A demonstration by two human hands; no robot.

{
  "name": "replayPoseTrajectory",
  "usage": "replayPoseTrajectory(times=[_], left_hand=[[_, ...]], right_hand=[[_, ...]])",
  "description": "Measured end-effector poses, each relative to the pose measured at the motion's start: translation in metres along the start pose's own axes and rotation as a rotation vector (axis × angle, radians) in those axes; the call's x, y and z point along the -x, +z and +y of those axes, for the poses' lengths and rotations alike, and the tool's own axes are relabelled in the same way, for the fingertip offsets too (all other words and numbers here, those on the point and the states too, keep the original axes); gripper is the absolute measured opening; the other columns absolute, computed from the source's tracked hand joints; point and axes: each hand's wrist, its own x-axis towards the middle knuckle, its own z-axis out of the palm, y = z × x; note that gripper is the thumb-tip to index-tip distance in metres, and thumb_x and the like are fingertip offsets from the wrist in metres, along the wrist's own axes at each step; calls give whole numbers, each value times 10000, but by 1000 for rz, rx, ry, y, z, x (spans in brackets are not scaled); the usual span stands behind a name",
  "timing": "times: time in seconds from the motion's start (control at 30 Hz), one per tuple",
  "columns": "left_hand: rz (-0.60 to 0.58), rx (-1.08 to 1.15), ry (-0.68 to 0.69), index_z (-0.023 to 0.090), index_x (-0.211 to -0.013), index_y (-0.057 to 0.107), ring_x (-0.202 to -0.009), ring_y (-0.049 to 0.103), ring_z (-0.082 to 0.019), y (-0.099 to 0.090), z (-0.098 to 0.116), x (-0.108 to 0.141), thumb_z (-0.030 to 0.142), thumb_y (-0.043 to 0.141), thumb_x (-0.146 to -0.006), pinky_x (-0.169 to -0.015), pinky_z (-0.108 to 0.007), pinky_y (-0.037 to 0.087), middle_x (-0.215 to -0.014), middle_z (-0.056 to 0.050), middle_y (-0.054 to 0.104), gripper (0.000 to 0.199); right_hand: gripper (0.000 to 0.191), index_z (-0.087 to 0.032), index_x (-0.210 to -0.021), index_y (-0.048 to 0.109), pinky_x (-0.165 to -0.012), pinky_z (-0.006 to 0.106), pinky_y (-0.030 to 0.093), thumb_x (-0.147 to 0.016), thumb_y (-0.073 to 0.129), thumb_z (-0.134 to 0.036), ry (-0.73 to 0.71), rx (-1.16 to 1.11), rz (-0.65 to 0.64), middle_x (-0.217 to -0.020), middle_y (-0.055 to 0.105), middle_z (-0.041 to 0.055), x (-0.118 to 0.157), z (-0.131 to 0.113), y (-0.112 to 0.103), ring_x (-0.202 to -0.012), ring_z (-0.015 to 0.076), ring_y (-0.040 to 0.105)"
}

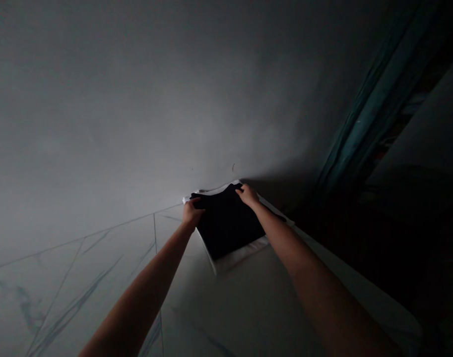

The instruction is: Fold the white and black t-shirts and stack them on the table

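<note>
A dark folded shirt lies on top of white folded cloth, which shows around its edges. The shirt's far edge dips in a curve between two raised corners. At the far left corner is my left hand, fingers on the fabric and thumb lying over its side. My right hand pinches the far right corner between thumb and fingers. Dim light hides the finer folds and how many layers are underneath.
The stack rests on a white marble-patterned table against a grey wall. The table's right edge slopes down toward a dark area. A teal curtain hangs at the right, beside dim shelves with unclear items.
</note>
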Motion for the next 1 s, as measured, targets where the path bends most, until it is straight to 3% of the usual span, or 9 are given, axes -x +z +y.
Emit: replayPoseTrajectory(times=[0.13, 0.27, 0.4, 0.5, 0.67, 0.8, 0.9, 1.0], left_hand=[[63, -42, 109, 174, -1247, 620, -968, 654, -219, 0, -14, -2, 130, 785, -634, -820, -333, 562, -1094, -84, 651, 636], [67, -133, 123, 191, -1284, 553, -1036, 634, -243, 1, -12, 12, 219, 808, -668, -839, -343, 542, -1135, -94, 647, 667], [-109, -117, 78, 228, -1348, 486, -831, 657, -212, 5, 2, 48, 313, 813, -707, -706, -299, 537, -925, -43, 666, 724], [-271, -108, -16, 233, -1299, 541, -633, 600, -159, 7, 16, 74, 279, 816, -701, -561, -252, 513, -729, 22, 585, 660], [-354, 9, -111, 178, -1117, 642, -568, 531, -107, -1, 30, 92, 172, 773, -721, -502, -237, 533, -672, 41, 506, 417], [-362, 29, -147, 162, -1083, 647, -585, 563, -115, -7, 25, 97, 162, 791, -703, -521, -249, 560, -676, 30, 536, 406], [-353, -204, -116, 186, -1176, 623, -650, 632, -176, -12, 24, 104, 175, 777, -723, -571, -308, 581, -760, -11, 617, 479], [-231, -646, 108, 226, -1229, 633, -864, 683, -287, -14, 35, 114, 308, 770, -768, -754, -428, 580, -965, -99, 686, 488]], right_hand=[[332, -151, -1198, 653, -854, 262, 463, -1014, 472, -360, -17, -2, 19, -1218, 688, 143, 1, 3, 6, -1140, 232, 639], [366, -128, -1074, 722, -788, 277, 485, -971, 542, -429, -12, 3, -64, -1065, 733, 159, 3, 7, -6, -1013, 261, 688], [365, -147, -1002, 758, -735, 274, 497, -892, 650, -478, -14, -34, -215, -909, 750, 127, 17, 25, -31, -873, 251, 708], [352, -144, -948, 768, -702, 284, 495, -874, 671, -475, -17, -24, -306, -848, 744, 117, 34, 42, -46, -814, 248, 700], [264, -138, -965, 748, -697, 253, 470, -926, 627, -369, -123, 76, -166, -902, 748, 101, 60, 53, -50, -851, 225, 695], [256, -153, -992, 741, -753, 268, 483, -935, 625, -374, -132, 146, -120, -990, 746, 123, 72, 52, -44, -934, 245, 697], [320, -147, -1079, 715, -830, 315, 489, -948, 604, -416, -83, 260, -117, -1080, 725, 165, 80, 46, -45, -1038, 286, 675], [415, -100, -1235, 636, -933, 393, 465, -961, 576, -407, -73, 371, -23, -1226, 655, 235, 92, 30, -47, -1155, 331, 615]])
